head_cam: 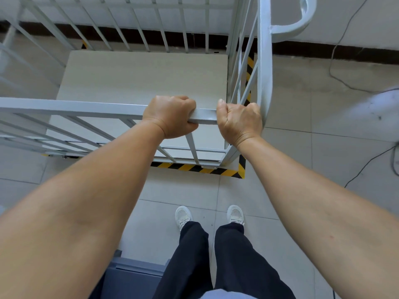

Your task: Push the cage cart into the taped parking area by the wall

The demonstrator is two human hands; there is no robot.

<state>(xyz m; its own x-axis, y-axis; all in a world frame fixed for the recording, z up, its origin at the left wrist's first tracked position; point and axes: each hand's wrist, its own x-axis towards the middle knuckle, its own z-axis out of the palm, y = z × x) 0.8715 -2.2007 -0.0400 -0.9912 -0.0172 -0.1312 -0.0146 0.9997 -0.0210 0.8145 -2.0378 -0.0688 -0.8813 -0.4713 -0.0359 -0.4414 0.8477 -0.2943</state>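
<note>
The cage cart (pixel 142 80) is seen from above, standing against the wall (pixel 356 20) at twelve o'clock of the person. Its pale board floor (pixel 138 76) is enclosed by light grey barred sides, and nothing is seen lying on that board. The near top rail (pixel 71 106) is gripped by both hands: the left hand (pixel 171 116) is wrapped over the rail with its fingers (pixel 185 102) curled round it, and the right hand (pixel 239 120) is clenched on the rail just beside the corner post (pixel 265 67), at one o'clock. The two hands are near each other but apart. Yellow-and-black striped tape (pixel 198 168) is laid on the tiled floor (pixel 323 152); it runs along the cart's near edge, turns a corner at the near right and runs up the right side toward the wall, so the cart's near right corner sits just inside it. A thin cable (pixel 336 59) trails across the floor at two o'clock. White shoes (pixel 183 216) and dark trousers are seen at six o'clock. No brand, label or writing can be read.
</note>
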